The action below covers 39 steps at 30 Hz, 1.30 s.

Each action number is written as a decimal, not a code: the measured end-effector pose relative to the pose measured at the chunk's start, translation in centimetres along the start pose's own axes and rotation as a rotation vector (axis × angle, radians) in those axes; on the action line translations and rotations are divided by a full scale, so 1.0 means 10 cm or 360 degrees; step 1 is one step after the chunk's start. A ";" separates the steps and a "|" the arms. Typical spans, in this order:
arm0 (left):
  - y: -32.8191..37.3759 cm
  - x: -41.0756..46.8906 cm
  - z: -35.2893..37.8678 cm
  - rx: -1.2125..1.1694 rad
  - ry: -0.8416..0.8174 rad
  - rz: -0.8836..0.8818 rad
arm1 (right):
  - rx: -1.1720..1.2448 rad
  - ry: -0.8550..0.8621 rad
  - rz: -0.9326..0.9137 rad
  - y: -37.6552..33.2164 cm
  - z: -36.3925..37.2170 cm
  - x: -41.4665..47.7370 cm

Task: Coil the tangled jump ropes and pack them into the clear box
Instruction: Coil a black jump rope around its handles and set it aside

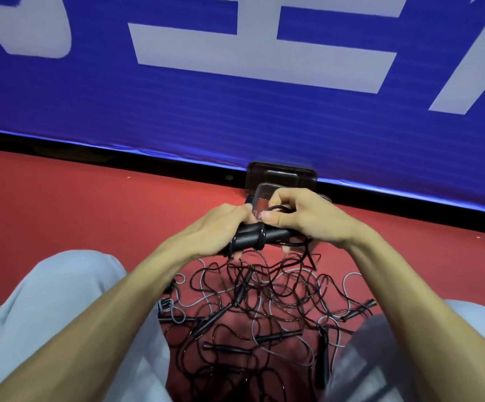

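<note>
I am in the middle of winding one rope. My left hand [224, 227], in the middle of the frame, has its fingers curled tight round the black handles [253, 237]. My right hand [302, 219], just beside it, is curled round the other end and pinches a loop of black cord [276, 208] with the thumb. A few turns of cord already sit round the handles.

To do this well, I think I should pull each turn snug and lay it next to the last one, not on top, so the bundle is small and neat. The loose cord seems to hang down into the big tangle [264, 309] on the red floor [61, 204] between my knees. I should draw it out slowly, because a hard tug could make a knot. At the end I would tuck the tip under a turn so nothing springs open.

The clear box [282, 175] is just behind my hands, against the blue wall [235, 117]. I cannot see what is inside it.
</note>
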<state>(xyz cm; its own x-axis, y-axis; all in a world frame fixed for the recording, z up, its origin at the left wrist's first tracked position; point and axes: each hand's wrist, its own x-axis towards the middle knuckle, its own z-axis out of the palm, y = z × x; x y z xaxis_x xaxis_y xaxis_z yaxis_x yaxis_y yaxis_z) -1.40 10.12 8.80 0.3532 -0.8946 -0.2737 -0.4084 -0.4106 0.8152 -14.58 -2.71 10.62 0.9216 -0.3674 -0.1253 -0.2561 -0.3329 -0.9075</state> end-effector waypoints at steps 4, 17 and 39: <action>-0.06 0.02 0.02 0.0027 0.0333 0.0154 | 0.0060 0.0118 0.0033 0.02 -0.01 0.02; -0.11 0.02 0.07 0.0446 0.0361 0.0456 | -0.0047 0.0212 -0.0017 0.07 -0.07 0.05; -0.08 0.10 -0.11 -0.1252 0.0510 0.0000 | -0.1145 -0.0282 0.0123 0.17 -0.03 0.08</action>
<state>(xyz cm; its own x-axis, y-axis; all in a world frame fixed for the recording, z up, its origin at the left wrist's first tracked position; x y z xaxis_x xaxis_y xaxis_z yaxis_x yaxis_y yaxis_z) 0.23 9.71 8.46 0.6231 -0.7527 -0.2127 0.2541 -0.0624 0.9652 -14.37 -3.78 9.11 0.9108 -0.2875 -0.2963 -0.3938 -0.8206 -0.4142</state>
